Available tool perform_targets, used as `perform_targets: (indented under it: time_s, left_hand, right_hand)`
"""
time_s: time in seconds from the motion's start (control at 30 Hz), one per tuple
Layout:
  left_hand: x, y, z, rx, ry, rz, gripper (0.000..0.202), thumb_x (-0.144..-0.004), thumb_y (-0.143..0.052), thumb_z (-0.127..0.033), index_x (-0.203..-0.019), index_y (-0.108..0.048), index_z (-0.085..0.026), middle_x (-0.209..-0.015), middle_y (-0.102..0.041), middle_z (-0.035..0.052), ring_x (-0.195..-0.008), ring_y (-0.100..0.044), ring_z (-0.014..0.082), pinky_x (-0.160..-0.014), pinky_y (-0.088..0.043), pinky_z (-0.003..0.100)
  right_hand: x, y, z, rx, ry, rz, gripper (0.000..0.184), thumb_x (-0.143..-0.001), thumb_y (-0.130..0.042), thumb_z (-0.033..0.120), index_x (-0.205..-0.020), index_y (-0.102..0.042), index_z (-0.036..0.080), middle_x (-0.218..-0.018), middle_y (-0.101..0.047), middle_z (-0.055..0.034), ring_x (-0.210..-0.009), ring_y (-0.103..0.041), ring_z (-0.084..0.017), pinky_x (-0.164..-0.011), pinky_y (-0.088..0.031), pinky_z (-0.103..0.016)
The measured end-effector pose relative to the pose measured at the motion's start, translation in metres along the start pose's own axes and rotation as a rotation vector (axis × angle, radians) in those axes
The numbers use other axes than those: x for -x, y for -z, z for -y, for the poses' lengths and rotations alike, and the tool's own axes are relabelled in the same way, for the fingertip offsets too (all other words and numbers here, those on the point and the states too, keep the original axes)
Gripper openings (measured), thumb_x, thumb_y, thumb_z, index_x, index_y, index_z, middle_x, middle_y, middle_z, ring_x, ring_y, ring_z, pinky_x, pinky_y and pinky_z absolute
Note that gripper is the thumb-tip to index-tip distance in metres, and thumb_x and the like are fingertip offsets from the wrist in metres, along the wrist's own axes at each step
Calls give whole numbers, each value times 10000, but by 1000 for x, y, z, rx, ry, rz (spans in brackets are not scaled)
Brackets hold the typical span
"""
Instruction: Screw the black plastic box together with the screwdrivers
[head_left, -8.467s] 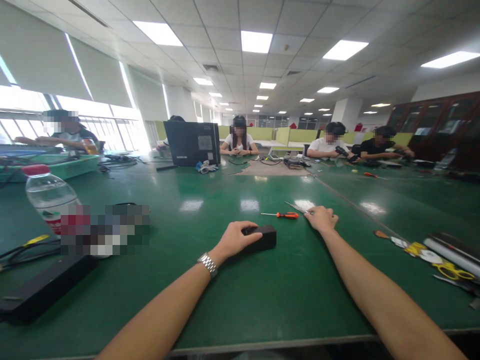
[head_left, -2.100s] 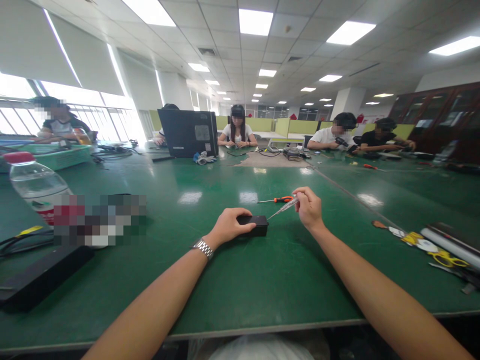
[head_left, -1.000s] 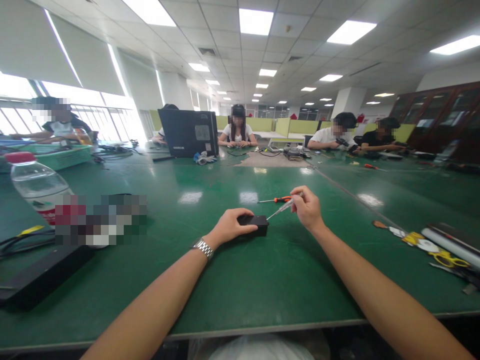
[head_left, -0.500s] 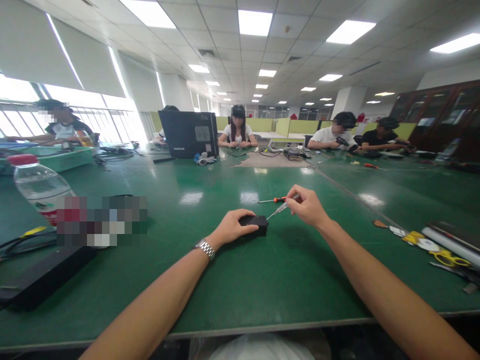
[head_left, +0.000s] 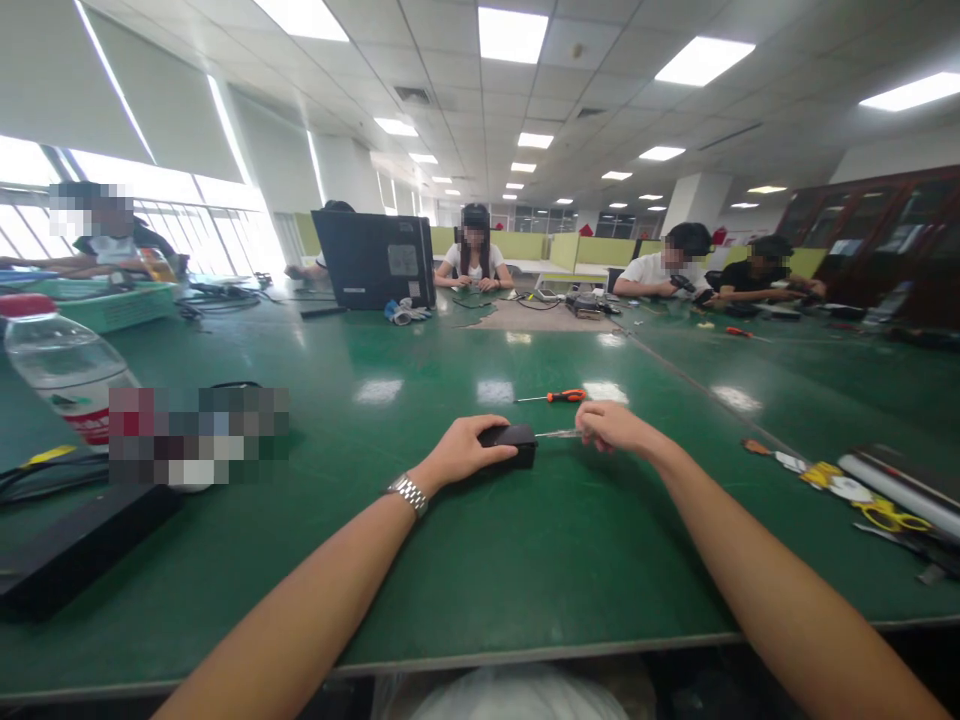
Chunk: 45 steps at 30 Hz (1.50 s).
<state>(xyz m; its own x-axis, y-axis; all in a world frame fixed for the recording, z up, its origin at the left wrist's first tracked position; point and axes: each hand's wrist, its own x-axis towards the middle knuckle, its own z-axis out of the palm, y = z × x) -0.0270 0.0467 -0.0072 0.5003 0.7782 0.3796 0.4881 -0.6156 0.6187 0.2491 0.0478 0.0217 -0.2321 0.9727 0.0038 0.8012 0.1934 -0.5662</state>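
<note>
A small black box (head_left: 516,444) lies on the green table (head_left: 480,560) in front of me. My left hand (head_left: 465,452) rests on the box with the fingers curled over its top and near side. My right hand (head_left: 611,427) is closed in a pinch on a thin clear-handled screwdriver (head_left: 559,434). The tool lies nearly flat and level, its tip pointing at the right end of the box. An orange-handled screwdriver (head_left: 551,397) lies loose on the table just beyond both hands.
A water bottle (head_left: 64,375) and a black flat device (head_left: 71,550) are at the left. Yellow scissors (head_left: 889,515) and small tools lie at the right. A laptop (head_left: 373,260) stands farther back. Several people sit working along the far side.
My right hand has come down from a raised, slanted hold to table level, so the clear screwdriver now lies almost horizontal against the box's right end. My left hand has stayed on the box.
</note>
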Motion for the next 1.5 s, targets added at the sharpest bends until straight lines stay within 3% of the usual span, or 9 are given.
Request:
perform_targets:
  time_s: [0.07,0.2,0.5,0.73,0.83,1.0,1.13,1.37,1.5]
  left_hand:
    - [0,-1,0,0,3,-9,416,-774,-669,-454,-1086,-639,-181,-1040,-680,46,-925,-623,238,-838,-456,328]
    - [2,-1,1,-14,6,-32,410,-766,-681,-450,-1076,-632,-187,-1009,-678,33,-900,-625,228,-819,-455,322]
    - [2,-1,1,-36,28,-39,428,-775,-662,-480,-1084,-626,-188,-1004,-677,41,-894,-624,232,-801,-459,323]
    - [2,-2,2,-19,5,-39,421,-772,-660,-476,-1075,-629,-186,-1024,-676,49,-915,-621,240,-820,-461,333]
    - [1,-1,1,-12,3,-35,419,-765,-673,-464,-1077,-630,-188,-1027,-678,48,-929,-622,243,-831,-462,334]
    - [1,0,-1,-24,30,-33,398,-764,-681,-432,-1071,-636,-183,-1018,-683,45,-909,-629,240,-817,-467,328]
    - [2,0,-1,-30,24,-33,408,-767,-675,-456,-1066,-640,-181,-996,-682,38,-878,-631,234,-784,-470,321]
    - [2,0,-1,-17,19,-30,411,-767,-666,-456,-1070,-635,-179,-1003,-674,47,-892,-620,239,-816,-468,340]
    - [2,2,0,48,-20,-14,376,-763,-658,-289,-1122,-610,-187,-1122,-630,61,-1028,-582,242,-932,-435,348]
  right_hand:
    - [-6,-9,-5,114,-21,17,297,-817,-337,236,-656,-577,164,-648,-621,-35,-571,-550,-133,-529,-350,-224]
    - [-15,-22,-4,221,-60,-70,347,-816,-344,244,-585,-586,149,-719,-639,-83,-697,-546,-173,-574,-303,-247]
    - [-15,-12,-6,300,-140,-143,388,-821,-337,291,-618,-629,134,-741,-649,-98,-643,-513,-165,-524,-244,-254]
    - [-1,-31,30,342,-81,-173,397,-839,-351,357,-728,-687,176,-810,-677,-83,-712,-558,-184,-549,-268,-248]
    - [7,-27,37,411,-113,-211,385,-830,-389,397,-746,-709,199,-803,-685,-93,-700,-576,-202,-548,-285,-255]
    - [4,-6,15,421,-178,-195,348,-799,-434,357,-628,-676,176,-710,-662,-85,-642,-563,-188,-525,-283,-251]
    - [-4,-4,1,372,-145,-179,381,-812,-395,340,-599,-658,164,-658,-634,-70,-607,-530,-165,-515,-266,-248]
    - [-6,-17,8,350,-138,-170,392,-836,-378,338,-638,-668,163,-674,-641,-71,-630,-550,-167,-528,-280,-246]
    - [-1,-36,21,328,-115,-151,482,-889,-316,428,-711,-689,181,-746,-675,-73,-689,-596,-182,-546,-313,-242]
